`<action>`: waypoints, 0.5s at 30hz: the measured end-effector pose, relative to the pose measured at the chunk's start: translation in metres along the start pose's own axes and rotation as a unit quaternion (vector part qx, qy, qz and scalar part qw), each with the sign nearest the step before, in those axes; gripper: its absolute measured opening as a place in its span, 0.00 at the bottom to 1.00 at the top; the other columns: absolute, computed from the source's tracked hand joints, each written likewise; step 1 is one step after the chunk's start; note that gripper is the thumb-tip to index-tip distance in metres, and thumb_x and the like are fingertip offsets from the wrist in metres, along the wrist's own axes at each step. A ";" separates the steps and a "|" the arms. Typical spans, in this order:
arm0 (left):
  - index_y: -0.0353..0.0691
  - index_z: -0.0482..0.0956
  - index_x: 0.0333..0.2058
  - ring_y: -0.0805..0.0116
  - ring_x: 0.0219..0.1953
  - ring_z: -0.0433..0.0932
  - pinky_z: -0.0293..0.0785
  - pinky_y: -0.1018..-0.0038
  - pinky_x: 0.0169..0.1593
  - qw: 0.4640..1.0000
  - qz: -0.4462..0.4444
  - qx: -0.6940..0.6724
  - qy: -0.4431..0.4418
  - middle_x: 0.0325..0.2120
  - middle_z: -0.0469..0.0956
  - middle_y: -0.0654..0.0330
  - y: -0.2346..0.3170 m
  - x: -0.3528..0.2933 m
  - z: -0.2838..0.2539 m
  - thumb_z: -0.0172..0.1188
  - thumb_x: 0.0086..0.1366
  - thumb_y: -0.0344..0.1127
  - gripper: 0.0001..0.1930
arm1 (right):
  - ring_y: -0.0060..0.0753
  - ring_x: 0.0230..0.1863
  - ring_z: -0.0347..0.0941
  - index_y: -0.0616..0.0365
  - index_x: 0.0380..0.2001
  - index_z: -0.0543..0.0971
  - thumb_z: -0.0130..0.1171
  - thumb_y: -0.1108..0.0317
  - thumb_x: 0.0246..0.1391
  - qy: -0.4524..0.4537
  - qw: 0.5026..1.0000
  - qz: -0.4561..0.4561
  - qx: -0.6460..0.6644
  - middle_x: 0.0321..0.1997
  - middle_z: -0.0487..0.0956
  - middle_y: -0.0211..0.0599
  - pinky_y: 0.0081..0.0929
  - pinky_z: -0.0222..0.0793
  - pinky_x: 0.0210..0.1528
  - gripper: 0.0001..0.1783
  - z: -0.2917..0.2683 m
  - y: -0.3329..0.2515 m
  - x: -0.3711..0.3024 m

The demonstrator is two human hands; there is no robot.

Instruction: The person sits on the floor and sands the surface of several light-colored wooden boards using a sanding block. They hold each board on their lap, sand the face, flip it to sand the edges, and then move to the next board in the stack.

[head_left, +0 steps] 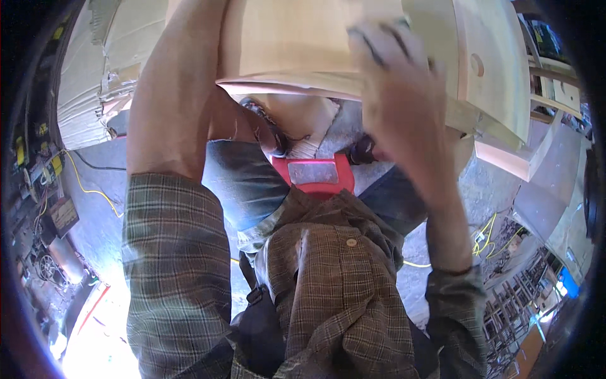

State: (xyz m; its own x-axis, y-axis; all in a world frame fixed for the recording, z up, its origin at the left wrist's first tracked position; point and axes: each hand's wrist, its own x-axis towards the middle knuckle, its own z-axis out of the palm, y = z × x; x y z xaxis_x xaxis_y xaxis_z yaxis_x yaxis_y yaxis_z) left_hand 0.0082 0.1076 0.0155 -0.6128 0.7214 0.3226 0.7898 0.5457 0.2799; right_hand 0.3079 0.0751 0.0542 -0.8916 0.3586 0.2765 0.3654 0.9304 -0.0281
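A broad pale wooden panel (290, 38) spans the top of the view in front of me. My left forearm reaches up along its left side, and the hand itself lies beyond the upper edge of the picture. Over the panel's right part is my right hand (404, 76), smeared by motion, its fingers pointing away from me. Dark streaks show among those fingers, but I cannot make out whether anything is held. Just to the right stands another light wooden board (495, 69) with a small round mark or hole in it.
Layered cardboard (85, 88) lies at the left. A red frame (315, 183), perhaps a stool, shows between my legs above the grey floor. Yellow cords (95, 189) trail across the floor on both sides. An open wooden box shape (505, 161) and stacked timber sit at the right.
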 end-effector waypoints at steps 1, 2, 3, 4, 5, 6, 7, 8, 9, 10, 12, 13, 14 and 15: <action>0.41 0.75 0.50 0.37 0.62 0.60 0.49 0.41 0.65 1.000 -0.005 -0.011 -0.004 0.58 0.66 0.37 -0.002 0.000 -0.002 0.45 0.66 0.48 0.22 | 0.38 0.57 0.64 0.56 0.46 0.80 0.58 0.68 0.44 0.012 1.000 -0.020 0.018 0.50 0.71 0.29 0.44 0.62 0.42 0.22 0.003 0.008 0.009; 0.41 0.75 0.51 0.37 0.63 0.60 0.49 0.41 0.65 1.000 -0.013 -0.016 -0.005 0.58 0.66 0.37 -0.006 0.002 -0.005 0.45 0.66 0.47 0.22 | 0.39 0.58 0.65 0.55 0.49 0.78 0.57 0.70 0.44 -0.007 1.000 -0.016 0.013 0.52 0.72 0.30 0.44 0.62 0.47 0.24 0.003 0.010 0.013; 0.41 0.75 0.51 0.38 0.63 0.59 0.48 0.42 0.66 1.000 -0.013 -0.009 -0.009 0.59 0.65 0.38 -0.007 0.003 -0.005 0.44 0.66 0.47 0.22 | 0.40 0.59 0.66 0.54 0.52 0.77 0.56 0.72 0.44 -0.026 1.000 -0.011 0.008 0.54 0.73 0.31 0.44 0.62 0.51 0.27 0.003 0.011 0.016; 0.41 0.75 0.51 0.38 0.63 0.59 0.48 0.42 0.66 1.000 -0.009 -0.005 -0.008 0.59 0.65 0.38 -0.005 0.002 -0.004 0.44 0.66 0.47 0.22 | 0.40 0.60 0.67 0.53 0.55 0.75 0.56 0.74 0.45 -0.045 0.999 -0.007 0.002 0.56 0.73 0.32 0.44 0.62 0.55 0.29 0.002 0.011 0.017; 0.41 0.75 0.51 0.38 0.63 0.59 0.48 0.42 0.66 1.000 -0.010 -0.001 -0.003 0.59 0.65 0.38 -0.006 0.000 -0.003 0.44 0.66 0.47 0.22 | 0.40 0.58 0.67 0.54 0.51 0.77 0.56 0.72 0.44 -0.018 1.000 -0.014 0.007 0.53 0.73 0.31 0.44 0.62 0.51 0.26 -0.003 0.005 0.011; 0.41 0.75 0.52 0.38 0.64 0.59 0.48 0.42 0.66 1.000 -0.009 0.006 -0.002 0.59 0.65 0.39 -0.006 -0.001 -0.001 0.44 0.66 0.47 0.22 | 0.39 0.56 0.67 0.55 0.47 0.78 0.57 0.71 0.44 0.009 1.000 -0.017 0.015 0.50 0.73 0.31 0.44 0.62 0.46 0.22 -0.007 -0.005 -0.006; 0.41 0.74 0.52 0.38 0.64 0.59 0.48 0.42 0.66 1.000 -0.011 0.008 -0.005 0.59 0.65 0.39 -0.005 0.000 -0.004 0.44 0.66 0.48 0.23 | 0.38 0.55 0.67 0.56 0.43 0.79 0.57 0.69 0.44 0.036 0.999 -0.019 0.022 0.47 0.73 0.31 0.44 0.62 0.42 0.19 -0.010 -0.011 -0.017; 0.42 0.74 0.52 0.38 0.64 0.58 0.48 0.42 0.66 1.000 -0.011 0.008 -0.012 0.59 0.65 0.39 -0.001 0.000 -0.008 0.44 0.66 0.48 0.23 | 0.40 0.56 0.67 0.55 0.47 0.78 0.57 0.70 0.44 0.013 1.000 -0.007 0.027 0.49 0.73 0.31 0.44 0.62 0.46 0.22 -0.013 -0.014 -0.019; 0.42 0.74 0.53 0.38 0.64 0.58 0.48 0.42 0.66 1.000 -0.011 0.008 -0.019 0.59 0.65 0.39 0.000 -0.002 -0.009 0.44 0.66 0.48 0.23 | 0.41 0.58 0.67 0.54 0.51 0.77 0.56 0.72 0.44 -0.011 0.999 0.006 0.032 0.52 0.74 0.32 0.44 0.62 0.49 0.25 -0.018 -0.015 -0.019; 0.42 0.74 0.53 0.38 0.64 0.58 0.48 0.43 0.66 1.000 -0.014 0.004 -0.016 0.59 0.65 0.39 -0.003 -0.003 -0.007 0.44 0.66 0.48 0.23 | 0.43 0.59 0.67 0.53 0.55 0.76 0.56 0.73 0.44 -0.034 0.999 0.019 0.037 0.54 0.74 0.33 0.44 0.62 0.53 0.29 -0.021 -0.016 -0.019; 0.42 0.74 0.53 0.38 0.64 0.58 0.48 0.43 0.67 1.000 -0.011 -0.007 -0.007 0.59 0.65 0.39 -0.006 0.001 -0.005 0.45 0.66 0.49 0.23 | 0.42 0.59 0.67 0.52 0.54 0.77 0.56 0.74 0.44 -0.041 0.999 0.018 0.012 0.53 0.75 0.33 0.43 0.62 0.53 0.28 -0.005 0.000 0.008; 0.43 0.74 0.53 0.38 0.64 0.58 0.48 0.43 0.66 1.000 -0.012 -0.010 -0.007 0.59 0.65 0.39 -0.004 0.001 -0.005 0.45 0.66 0.49 0.23 | 0.42 0.59 0.67 0.52 0.53 0.77 0.56 0.74 0.44 -0.044 0.999 0.013 0.000 0.52 0.75 0.33 0.43 0.61 0.53 0.28 0.000 0.006 0.019; 0.43 0.74 0.53 0.38 0.64 0.58 0.48 0.43 0.66 1.000 -0.014 -0.012 -0.007 0.59 0.65 0.39 -0.004 0.001 -0.003 0.45 0.66 0.49 0.23 | 0.42 0.59 0.67 0.52 0.53 0.78 0.56 0.74 0.44 -0.038 0.999 0.023 0.004 0.52 0.75 0.33 0.43 0.61 0.53 0.27 -0.002 0.002 0.017; 0.43 0.74 0.53 0.38 0.64 0.58 0.48 0.43 0.66 1.000 -0.020 -0.011 -0.008 0.59 0.66 0.39 -0.006 0.001 -0.003 0.45 0.66 0.49 0.23 | 0.41 0.58 0.68 0.52 0.52 0.78 0.56 0.74 0.44 -0.033 0.999 0.029 0.012 0.51 0.75 0.34 0.43 0.61 0.53 0.27 -0.005 -0.005 0.010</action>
State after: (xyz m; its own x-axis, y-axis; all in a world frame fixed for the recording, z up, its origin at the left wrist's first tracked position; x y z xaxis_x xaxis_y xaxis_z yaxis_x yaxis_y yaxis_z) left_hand 0.0029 0.1034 0.0170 -0.6431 0.7059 0.2968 0.7639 0.5646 0.3124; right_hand 0.2986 0.0732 0.0614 -0.8846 0.4161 0.2106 0.4118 0.9089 -0.0663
